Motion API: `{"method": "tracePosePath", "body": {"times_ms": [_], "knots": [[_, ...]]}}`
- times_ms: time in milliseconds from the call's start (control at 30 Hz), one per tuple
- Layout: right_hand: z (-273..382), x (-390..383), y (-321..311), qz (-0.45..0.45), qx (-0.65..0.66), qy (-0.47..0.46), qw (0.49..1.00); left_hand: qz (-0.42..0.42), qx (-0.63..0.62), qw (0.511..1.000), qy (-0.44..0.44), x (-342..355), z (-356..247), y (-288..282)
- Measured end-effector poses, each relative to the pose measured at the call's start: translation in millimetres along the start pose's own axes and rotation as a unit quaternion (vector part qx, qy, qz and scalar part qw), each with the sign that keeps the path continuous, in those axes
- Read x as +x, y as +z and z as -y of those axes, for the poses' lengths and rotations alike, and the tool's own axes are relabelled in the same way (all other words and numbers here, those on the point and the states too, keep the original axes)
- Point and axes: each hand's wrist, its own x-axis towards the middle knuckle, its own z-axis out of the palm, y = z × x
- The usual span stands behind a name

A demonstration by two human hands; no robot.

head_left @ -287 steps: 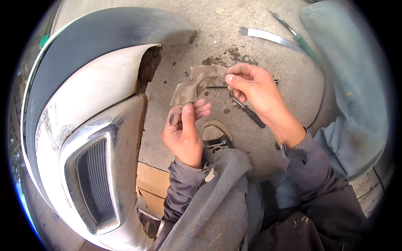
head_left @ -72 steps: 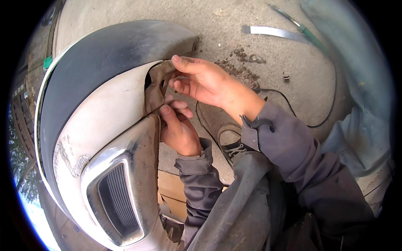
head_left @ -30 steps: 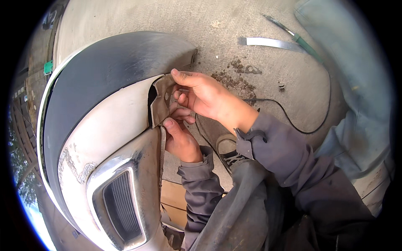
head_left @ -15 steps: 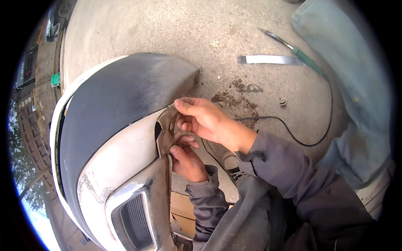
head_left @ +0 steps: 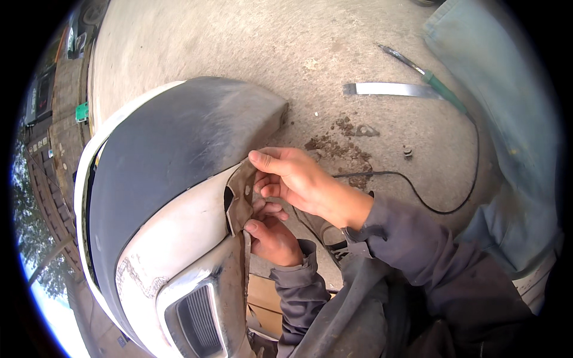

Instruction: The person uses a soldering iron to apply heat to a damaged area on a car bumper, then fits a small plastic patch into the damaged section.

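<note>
Bracket, a thin rusty-brown plate with small holes, sits pressed against the right edge of the white fender, just where the white panel meets its dark grey upper part. Your right hand comes in from the right and pinches the bracket's upper edge, its index finger stretched along the top and thumb tucked behind. Your left hand is just below it, fingers curled, thumb tip pushing on the bracket's lower end against the fender edge. Both hands are touching each other and the plate.

Below the bracket, the fender runs down into a chrome-trimmed grille near the bottom edge of the view. On the concrete floor beyond your hands, a flat metal strip lies near the top right, with a green-handled screwdriver just beside its far end. A black cable loops across the floor behind your right wrist. A patch of rusty crumbs lies between the fender's tip and the cable.
</note>
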Motion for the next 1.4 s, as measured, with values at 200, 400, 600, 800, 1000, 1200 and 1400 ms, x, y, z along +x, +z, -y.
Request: {"method": "tracePosePath", "body": {"times_ms": [200, 400, 600, 800, 1000, 1200, 1400], "knots": [[11, -10, 11, -0.007, -0.078, 0.017, 0.997, -0.040, -0.020, 0.999, -0.017, -1, -5, 8], [13, -6, 8, 0.015, -0.113, 0.024, 0.993, -0.044, -0.047, 0.998, -0.014, -1, -5, 12], [7, -3, 10, 0.025, -0.065, 0.015, 0.997, -0.067, -0.052, 0.995, 0.057, 7, -3, 11], [4, 3, 7, 0.028, -0.048, -0.017, 0.998, -0.040, -0.150, 0.986, 0.055, 19, 0, 10], [2, 5, 4, 0.031, -0.043, -0.014, 0.999, 0.042, -0.107, 0.992, 0.047, 17, 12, -3], [1, 5, 3, 0.020, -0.048, -0.028, 0.998, 0.037, -0.114, 0.990, 0.069, 26, 6, 9], [-2, 6, 2, 0.033, -0.054, -0.040, 0.997, 0.023, -0.116, 0.991, 0.069, 27, 9, 7]]}}
